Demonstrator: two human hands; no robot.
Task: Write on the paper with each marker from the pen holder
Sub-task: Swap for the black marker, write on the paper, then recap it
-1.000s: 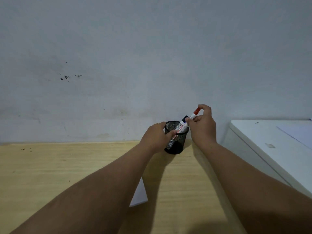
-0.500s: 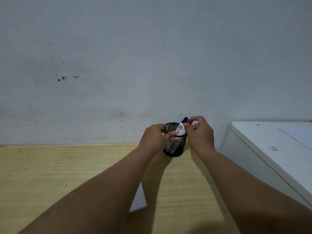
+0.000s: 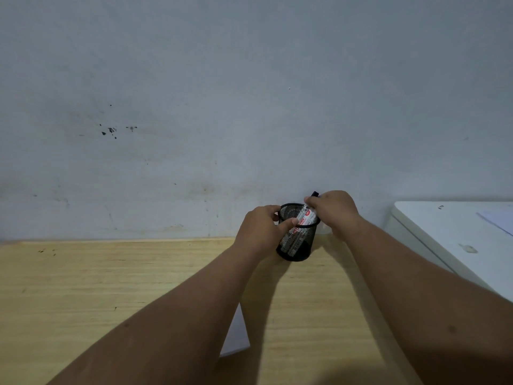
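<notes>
Now round black mesh pen holder (image 3: 297,240), smooth wood table (image 3: 111,287)

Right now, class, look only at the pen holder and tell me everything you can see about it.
The pen holder is a small round cup of black wire mesh with a solid black rim. It stands upright on the wooden desk, close to the wall. Markers show through the mesh and lean toward its right rim. The left hand grips its left side, one finger across the front just under the rim. The right hand is at the marker tops by the right rim.
</notes>
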